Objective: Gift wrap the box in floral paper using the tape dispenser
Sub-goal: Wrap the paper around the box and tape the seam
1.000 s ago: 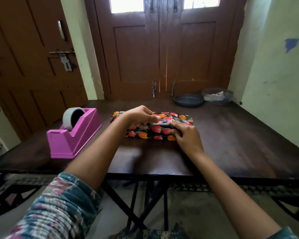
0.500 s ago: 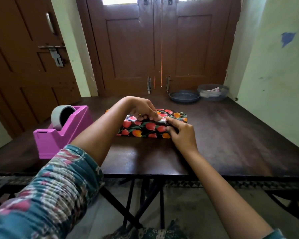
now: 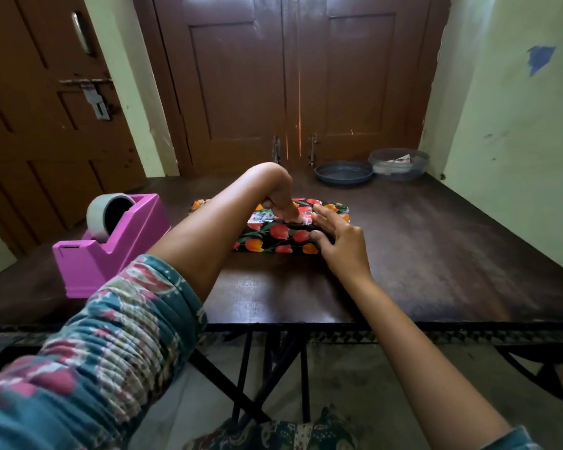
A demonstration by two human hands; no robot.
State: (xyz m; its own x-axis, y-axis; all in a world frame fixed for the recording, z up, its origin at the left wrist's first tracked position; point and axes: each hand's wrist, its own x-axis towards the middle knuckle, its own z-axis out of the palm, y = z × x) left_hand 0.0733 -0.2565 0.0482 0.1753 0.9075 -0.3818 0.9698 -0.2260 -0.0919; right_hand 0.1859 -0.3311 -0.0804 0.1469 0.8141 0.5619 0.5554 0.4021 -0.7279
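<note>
1. While the left hand (image 3: 278,206) arches over from the wrist, its fingers point steeply down and their tips press on the top of the box (image 3: 273,237), right where a shiny strip of tape (image 3: 262,217) crosses the floral paper (image 3: 306,237). To me this looks like rubbing the tape flat so the seam stays closed. Whether anything is pinched under those bunched fingers, I cannot tell.
2. The right hand (image 3: 342,237) lies open at the right end of the box, fingers straight and a little spread over the top, thumb against the near side. It grips nothing. I take it as a brace, so the parcel does not slide under the other hand's pressure.
3. The box sits flat near the middle of the dark wooden table (image 3: 436,254), already covered in paper on every side I can see.
4. The pink tape dispenser (image 3: 111,245) stands to the left, well apart from the box but within easy reach of the left arm, its grey roll (image 3: 106,216) upright in the cradle.
5. At the far right edge, a dark shallow dish (image 3: 343,173) and a clear tub (image 3: 398,164) sit side by side, out of the way.
6. My guess is that the ends may need more tape, though I cannot see them properly.
</note>
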